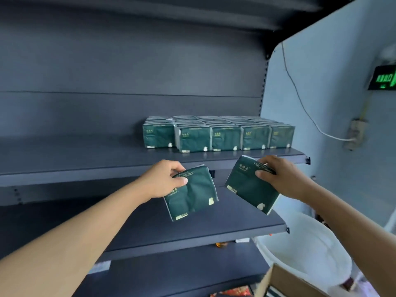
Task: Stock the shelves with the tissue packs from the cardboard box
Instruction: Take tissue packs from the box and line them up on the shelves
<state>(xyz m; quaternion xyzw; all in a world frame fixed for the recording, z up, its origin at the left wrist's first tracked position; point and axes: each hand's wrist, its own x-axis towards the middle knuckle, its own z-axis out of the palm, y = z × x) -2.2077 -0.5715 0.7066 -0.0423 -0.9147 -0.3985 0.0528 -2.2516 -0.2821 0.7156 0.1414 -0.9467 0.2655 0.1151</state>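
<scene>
Head view: left hand (pixel 159 181) grasps one tissue pack (pixel 191 192), right hand (pixel 282 179) grasps another pack (pixel 250 186), both held in front of the shelf (pixel 85 161) edge below the stocked row (pixel 218 133). Cardboard box (pixel 285 281) at bottom right. Risk: corner-only pinches, so a tilted pack may slip or knock the front row.

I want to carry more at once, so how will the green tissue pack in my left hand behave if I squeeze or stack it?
The tissue pack is probably soft: its wrapper creases under the left hand. Likely light, since it hangs from one pinched corner. Its flat faces should stack well, like the shelved packs.
</scene>
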